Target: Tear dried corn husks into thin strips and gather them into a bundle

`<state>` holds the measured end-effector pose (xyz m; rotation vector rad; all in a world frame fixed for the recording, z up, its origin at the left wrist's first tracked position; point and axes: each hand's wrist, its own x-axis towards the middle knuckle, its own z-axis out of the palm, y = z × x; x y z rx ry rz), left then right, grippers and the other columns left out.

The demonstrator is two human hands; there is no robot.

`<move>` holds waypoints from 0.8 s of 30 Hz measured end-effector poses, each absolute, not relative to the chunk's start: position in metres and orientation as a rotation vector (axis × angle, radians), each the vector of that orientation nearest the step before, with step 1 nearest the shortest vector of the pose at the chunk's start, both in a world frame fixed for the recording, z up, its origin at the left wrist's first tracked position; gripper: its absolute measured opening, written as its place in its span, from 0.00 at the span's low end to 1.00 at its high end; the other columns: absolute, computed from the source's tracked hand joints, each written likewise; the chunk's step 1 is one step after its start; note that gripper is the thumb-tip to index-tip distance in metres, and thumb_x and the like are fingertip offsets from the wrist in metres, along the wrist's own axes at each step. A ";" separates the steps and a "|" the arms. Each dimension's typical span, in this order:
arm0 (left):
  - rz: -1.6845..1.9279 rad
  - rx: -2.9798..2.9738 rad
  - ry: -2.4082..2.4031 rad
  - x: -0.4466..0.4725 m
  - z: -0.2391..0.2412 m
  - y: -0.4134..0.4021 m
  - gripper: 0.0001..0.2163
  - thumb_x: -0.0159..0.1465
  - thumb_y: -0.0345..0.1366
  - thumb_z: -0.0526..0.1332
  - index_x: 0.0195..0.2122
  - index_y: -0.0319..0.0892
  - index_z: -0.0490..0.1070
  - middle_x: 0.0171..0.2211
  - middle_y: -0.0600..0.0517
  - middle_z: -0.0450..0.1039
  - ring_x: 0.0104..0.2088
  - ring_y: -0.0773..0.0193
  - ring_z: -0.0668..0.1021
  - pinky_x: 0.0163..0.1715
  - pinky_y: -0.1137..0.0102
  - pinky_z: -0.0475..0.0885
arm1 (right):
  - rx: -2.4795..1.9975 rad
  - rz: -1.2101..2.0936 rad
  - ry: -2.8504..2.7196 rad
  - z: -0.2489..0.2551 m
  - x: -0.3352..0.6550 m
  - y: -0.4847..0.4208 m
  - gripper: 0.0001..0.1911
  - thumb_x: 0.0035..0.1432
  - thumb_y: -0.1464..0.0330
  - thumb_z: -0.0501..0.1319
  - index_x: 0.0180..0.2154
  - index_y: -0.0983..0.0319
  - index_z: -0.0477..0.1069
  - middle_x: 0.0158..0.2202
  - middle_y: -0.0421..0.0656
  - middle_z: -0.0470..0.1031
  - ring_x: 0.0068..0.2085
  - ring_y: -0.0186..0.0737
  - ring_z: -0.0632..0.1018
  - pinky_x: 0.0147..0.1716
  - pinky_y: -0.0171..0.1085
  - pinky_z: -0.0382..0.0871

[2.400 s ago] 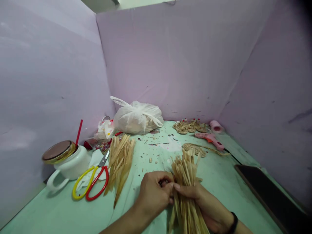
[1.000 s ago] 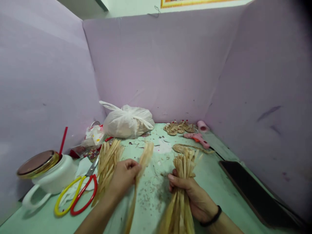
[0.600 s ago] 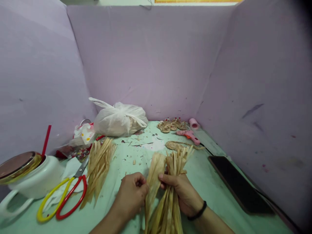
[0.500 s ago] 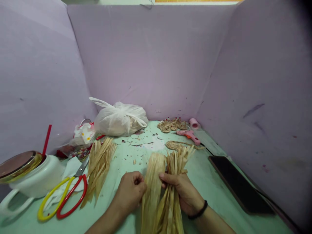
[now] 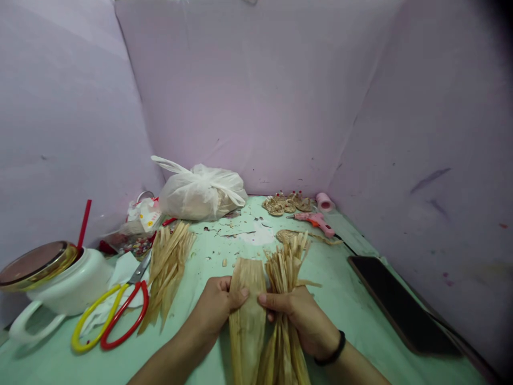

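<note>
My left hand (image 5: 214, 310) pinches a wide, flat dried husk leaf (image 5: 246, 321) by its left edge, thumb on top. My right hand (image 5: 302, 321), with a black band on the wrist, is wrapped round a bundle of narrow dried husk strips (image 5: 285, 267) and its fingertips also touch the wide leaf's right edge. Both hands sit close together low in the middle, over the green table (image 5: 352, 299). A second pile of husk strips (image 5: 168, 267) lies to the left of my left hand.
Red and yellow scissors (image 5: 116, 315) and a white jar with a gold lid (image 5: 52, 272) lie at the left. A tied white plastic bag (image 5: 200, 190), woven straw pieces (image 5: 284, 204), a pink glue gun (image 5: 316, 220) and a dark phone (image 5: 401, 302) are farther back and right. Purple boards wall in the table.
My left hand pulled one wide husk leaf out to the left, then brought it back beside the bundle. Both hands now hold the leaf flat next to the bundle.
</note>
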<state>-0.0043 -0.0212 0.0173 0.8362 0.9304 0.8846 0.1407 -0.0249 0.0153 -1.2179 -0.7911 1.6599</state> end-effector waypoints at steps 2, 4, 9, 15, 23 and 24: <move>0.892 0.845 0.939 -0.007 0.018 -0.020 0.13 0.44 0.38 0.67 0.27 0.32 0.75 0.19 0.46 0.74 0.21 0.60 0.74 0.28 0.65 0.69 | -1.246 1.660 -0.787 0.015 0.142 -0.024 0.10 0.28 0.71 0.68 0.16 0.66 0.68 0.12 0.35 0.65 0.15 0.27 0.63 0.15 0.29 0.56; 0.875 0.848 0.898 -0.007 0.020 -0.021 0.13 0.43 0.37 0.68 0.28 0.32 0.75 0.20 0.46 0.75 0.22 0.60 0.75 0.29 0.65 0.69 | -1.238 1.670 -0.809 0.015 0.143 -0.024 0.10 0.29 0.70 0.68 0.15 0.66 0.67 0.12 0.36 0.65 0.15 0.27 0.63 0.15 0.30 0.55; 0.798 0.852 0.868 -0.004 0.021 -0.024 0.11 0.43 0.34 0.67 0.26 0.31 0.76 0.20 0.45 0.75 0.22 0.61 0.75 0.26 0.69 0.69 | -1.172 1.649 -0.869 0.016 0.142 -0.025 0.11 0.30 0.70 0.68 0.16 0.65 0.66 0.12 0.35 0.65 0.15 0.28 0.63 0.16 0.31 0.55; 0.856 0.793 0.852 -0.004 0.021 -0.023 0.12 0.42 0.33 0.66 0.29 0.32 0.76 0.19 0.47 0.74 0.21 0.62 0.74 0.26 0.67 0.69 | -1.244 1.649 -0.849 0.018 0.142 -0.024 0.10 0.29 0.70 0.67 0.16 0.65 0.66 0.13 0.36 0.66 0.15 0.28 0.64 0.16 0.31 0.55; 0.792 0.883 0.912 -0.001 0.020 -0.025 0.12 0.40 0.36 0.68 0.24 0.32 0.77 0.18 0.47 0.74 0.20 0.65 0.72 0.22 0.72 0.66 | -1.219 1.602 -0.958 0.016 0.140 -0.026 0.09 0.32 0.69 0.65 0.18 0.64 0.66 0.13 0.35 0.65 0.16 0.29 0.64 0.16 0.32 0.55; 0.804 0.874 0.920 -0.001 0.019 -0.025 0.12 0.41 0.35 0.68 0.24 0.32 0.77 0.18 0.47 0.74 0.20 0.64 0.73 0.22 0.72 0.66 | -1.237 1.593 -0.976 0.016 0.140 -0.026 0.09 0.32 0.69 0.65 0.18 0.64 0.66 0.13 0.35 0.65 0.16 0.29 0.64 0.16 0.32 0.55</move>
